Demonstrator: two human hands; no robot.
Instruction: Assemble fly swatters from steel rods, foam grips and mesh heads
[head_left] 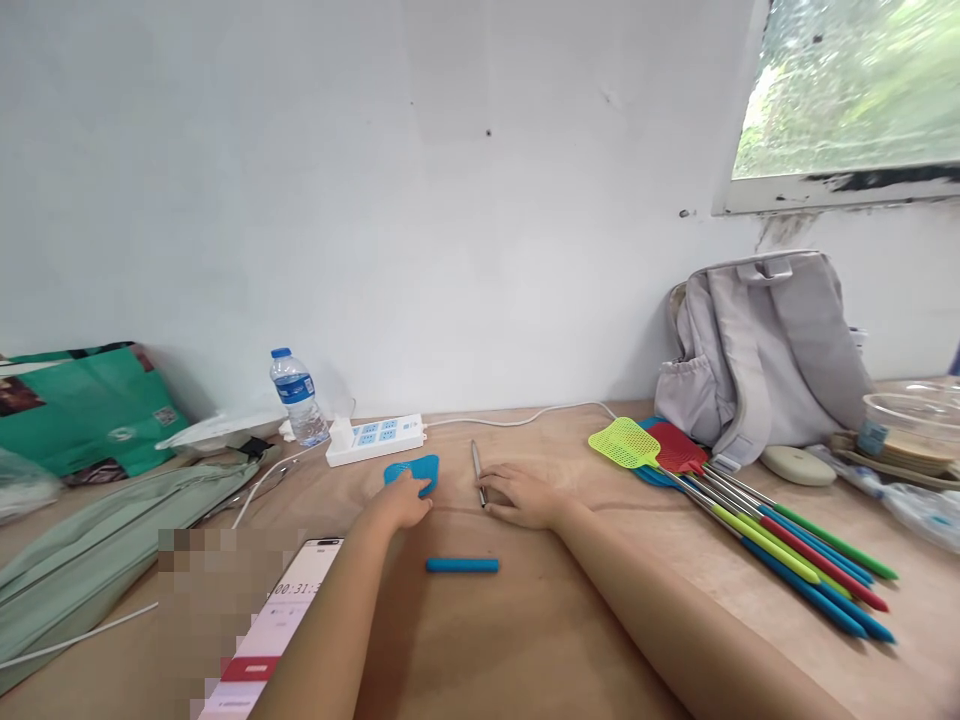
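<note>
My left hand [405,503] rests on the near edge of a blue fly-swatter head [414,470] lying flat on the wooden table [525,640]; its fingers curl over the head. My right hand [521,495] lies beside a thin metal rod [478,470], its fingertips touching the rod's near end. A short blue handle piece [462,565] lies on the table, closer to me than both hands.
A pile of assembled fly swatters [750,515] in green, red and blue lies at the right, before a grey backpack [761,350]. A white power strip [375,438] and water bottle [298,395] stand at the back. A phone [281,620] lies near left.
</note>
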